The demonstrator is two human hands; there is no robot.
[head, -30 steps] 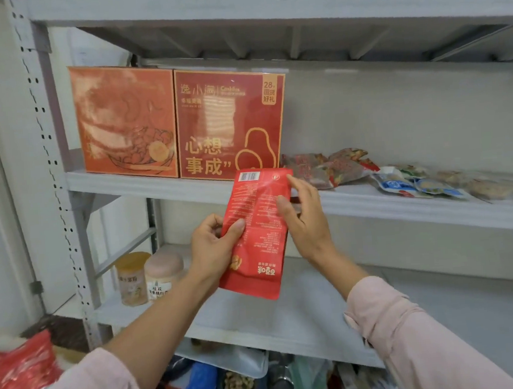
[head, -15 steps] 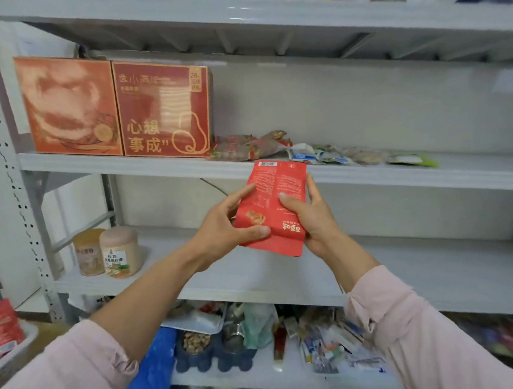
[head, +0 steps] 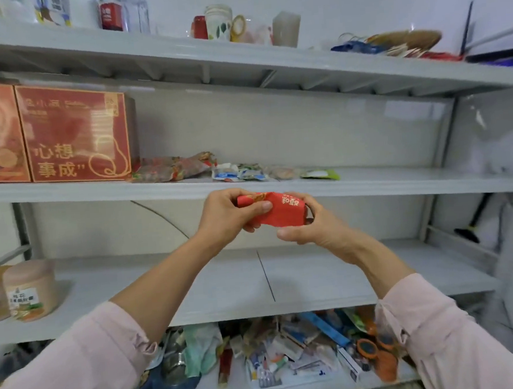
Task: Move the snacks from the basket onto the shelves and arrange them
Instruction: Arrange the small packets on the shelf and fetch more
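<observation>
I saw both hands clamped on the red foil snack packet [head: 276,211], the left hand [head: 229,216] pinching its left end and the right hand [head: 315,225] cupping its right end. It was held flat just below the grey metal shelf [head: 400,184] carrying 2 red cardboard boxes [head: 75,134] and loose snack packets [head: 238,172].
</observation>
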